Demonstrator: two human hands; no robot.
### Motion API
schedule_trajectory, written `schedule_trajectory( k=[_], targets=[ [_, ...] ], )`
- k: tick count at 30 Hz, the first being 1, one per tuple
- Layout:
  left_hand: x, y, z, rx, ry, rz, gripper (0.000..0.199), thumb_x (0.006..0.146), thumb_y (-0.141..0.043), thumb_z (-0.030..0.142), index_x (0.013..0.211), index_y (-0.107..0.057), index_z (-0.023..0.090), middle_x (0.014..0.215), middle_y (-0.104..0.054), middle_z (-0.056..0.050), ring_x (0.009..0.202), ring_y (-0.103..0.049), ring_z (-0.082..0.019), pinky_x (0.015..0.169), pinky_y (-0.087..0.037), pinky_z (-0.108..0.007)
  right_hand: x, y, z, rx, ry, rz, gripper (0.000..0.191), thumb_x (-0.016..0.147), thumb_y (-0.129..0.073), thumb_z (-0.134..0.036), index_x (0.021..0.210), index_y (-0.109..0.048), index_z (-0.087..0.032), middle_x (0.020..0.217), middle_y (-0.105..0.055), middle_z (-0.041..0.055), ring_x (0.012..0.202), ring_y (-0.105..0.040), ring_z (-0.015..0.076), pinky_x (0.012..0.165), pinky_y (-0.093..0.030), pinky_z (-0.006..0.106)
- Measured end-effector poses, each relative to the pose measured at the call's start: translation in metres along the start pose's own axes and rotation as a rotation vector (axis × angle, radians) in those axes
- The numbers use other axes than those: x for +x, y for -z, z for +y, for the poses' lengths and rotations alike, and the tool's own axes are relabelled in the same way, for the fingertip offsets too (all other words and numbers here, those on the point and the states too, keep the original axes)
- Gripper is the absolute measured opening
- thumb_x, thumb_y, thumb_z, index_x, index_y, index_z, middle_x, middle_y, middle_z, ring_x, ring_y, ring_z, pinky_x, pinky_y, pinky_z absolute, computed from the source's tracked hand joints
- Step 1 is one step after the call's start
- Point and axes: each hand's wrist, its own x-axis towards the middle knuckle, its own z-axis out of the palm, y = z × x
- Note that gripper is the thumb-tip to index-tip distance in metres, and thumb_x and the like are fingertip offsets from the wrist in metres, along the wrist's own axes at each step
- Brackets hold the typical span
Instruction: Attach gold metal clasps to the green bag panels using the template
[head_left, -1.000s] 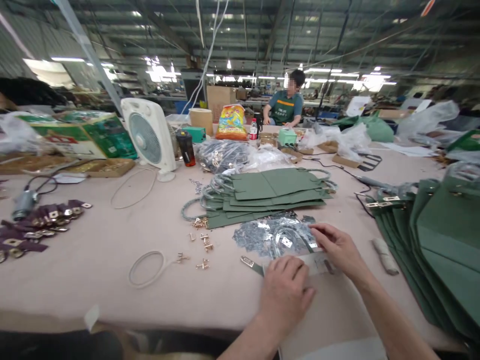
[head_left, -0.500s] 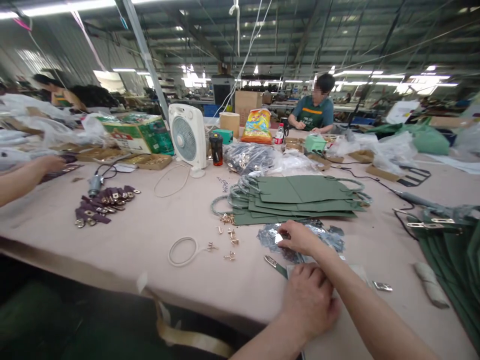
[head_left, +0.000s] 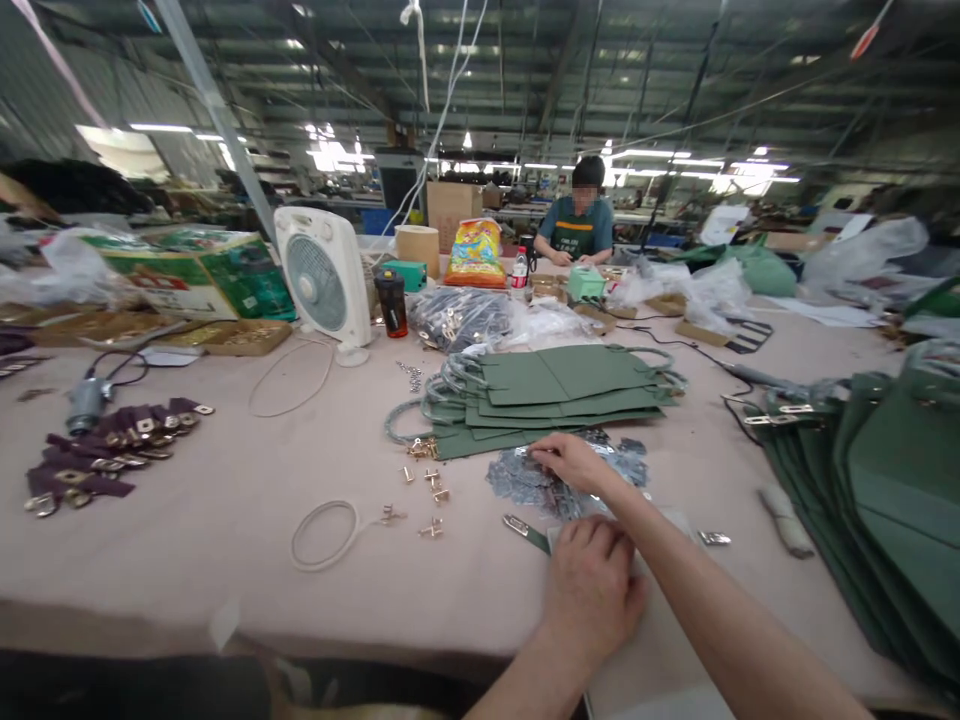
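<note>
My right hand [head_left: 576, 464] reaches over a heap of small, shiny grey metal pieces [head_left: 517, 484], its thumb and fingers pinched together at the heap; anything between the fingertips is too small to make out. Nearer to me, my left hand [head_left: 592, 575] is curled palm down on the table, beneath my right forearm. A short green strap [head_left: 536, 537] with a metal fitting on its end runs toward the left fingers. What lies under that hand is mostly hidden. Beyond the heap, flat green bag panels [head_left: 570, 375] with rope-like handles are stacked.
Gold metal fittings [head_left: 435, 482] and a pale cord loop [head_left: 325, 535] lie to the left. Further left are purple straps [head_left: 112, 450] and a white fan [head_left: 324, 270]. Green bags [head_left: 900, 480] hang over the right side. A co-worker [head_left: 577, 220] sits across the table.
My view has swung to the right, so the table's things appear further left. My right fingertips have shifted slightly over the metal pieces. My left hand stays about where it was.
</note>
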Motion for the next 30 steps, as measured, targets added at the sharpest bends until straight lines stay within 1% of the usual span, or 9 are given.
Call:
schedule_trajectory(
  k=[4,8,12,16,18,20,23,27,30],
  targets=[
    [0.001,0.003,0.003,-0.065,0.044,0.031,0.034,0.091,-0.068,0.031,0.123,-0.063,0.021,0.120,-0.068,-0.009,0.114,-0.061,-0.027,0.099,-0.053,-0.045,-0.005,0.004,-0.003,0.069,-0.026,0.081,0.026,0.090,-0.063,-0.032,0.107,-0.081,-0.024,0.068,-0.071,-0.0014,0.060,-0.061,0.0157,0.065,-0.048,0.028],
    [-0.002,0.008,0.003,-0.046,0.131,0.067,0.040,0.087,-0.076,0.029,0.124,-0.061,0.022,0.126,-0.068,-0.008,0.122,-0.059,-0.028,0.105,-0.049,-0.047,-0.012,0.018,-0.006,0.138,-0.050,0.146,0.024,0.090,-0.065,-0.031,0.108,-0.079,-0.021,0.072,-0.072,-0.0002,0.065,-0.065,0.0159,0.069,-0.052,0.028],
    [-0.003,0.012,0.002,-0.056,0.182,0.074,0.039,0.086,-0.080,0.032,0.121,-0.064,0.024,0.129,-0.068,-0.007,0.128,-0.056,-0.029,0.111,-0.044,-0.050,-0.030,0.045,-0.013,0.221,-0.076,0.203,0.031,0.095,-0.059,-0.040,0.112,-0.074,-0.019,0.082,-0.072,0.0032,0.075,-0.071,0.0178,0.072,-0.057,0.030],
    [-0.002,0.016,0.002,-0.048,0.175,0.039,0.036,0.088,-0.079,0.032,0.122,-0.067,0.026,0.131,-0.067,-0.005,0.128,-0.055,-0.027,0.111,-0.043,-0.048,-0.073,0.083,-0.019,0.239,-0.062,0.259,0.035,0.092,-0.067,-0.045,0.114,-0.074,-0.019,0.091,-0.071,0.0040,0.081,-0.070,0.0178,0.076,-0.058,0.031],
    [0.001,0.017,0.004,-0.036,0.173,0.023,0.035,0.089,-0.078,0.032,0.122,-0.067,0.026,0.131,-0.067,-0.004,0.127,-0.055,-0.026,0.110,-0.043,-0.048,-0.100,0.099,-0.017,0.210,-0.070,0.235,0.037,0.089,-0.073,-0.044,0.117,-0.073,-0.019,0.091,-0.071,0.0037,0.079,-0.067,0.0176,0.076,-0.056,0.031],
    [0.004,0.018,0.005,-0.019,0.173,0.008,0.036,0.089,-0.079,0.036,0.121,-0.067,0.026,0.129,-0.067,-0.004,0.126,-0.055,-0.027,0.109,-0.043,-0.048,-0.126,0.109,-0.011,0.185,-0.112,0.166,0.037,0.088,-0.075,-0.044,0.115,-0.073,-0.019,0.090,-0.072,0.0036,0.078,-0.065,0.0179,0.073,-0.054,0.031],
    [0.011,0.017,0.005,0.005,0.173,-0.021,0.040,0.085,-0.082,0.044,0.119,-0.068,0.026,0.126,-0.067,-0.004,0.122,-0.056,-0.028,0.105,-0.044,-0.049,-0.153,0.110,0.000,0.139,-0.140,0.026,0.030,0.091,-0.073,-0.044,0.107,-0.076,-0.019,0.096,-0.074,0.0052,0.084,-0.066,0.0197,0.075,-0.052,0.031],
    [0.017,0.012,0.002,0.020,0.163,-0.047,0.041,0.084,-0.083,0.047,0.117,-0.068,0.028,0.127,-0.068,-0.004,0.122,-0.057,-0.029,0.101,-0.044,-0.049,-0.161,0.099,0.007,0.120,-0.107,-0.116,0.027,0.095,-0.069,-0.041,0.110,-0.078,-0.021,0.107,-0.075,0.0057,0.099,-0.067,0.0216,0.089,-0.050,0.032],
    [0.017,0.008,-0.002,0.006,0.149,-0.046,0.044,0.084,-0.083,0.047,0.121,-0.067,0.029,0.130,-0.068,-0.003,0.123,-0.057,-0.029,0.101,-0.043,-0.049,-0.156,0.092,0.007,0.149,-0.142,-0.143,0.024,0.094,-0.069,-0.039,0.107,-0.077,-0.020,0.101,-0.076,0.0041,0.093,-0.067,0.0201,0.086,-0.050,0.031]
  ],
)
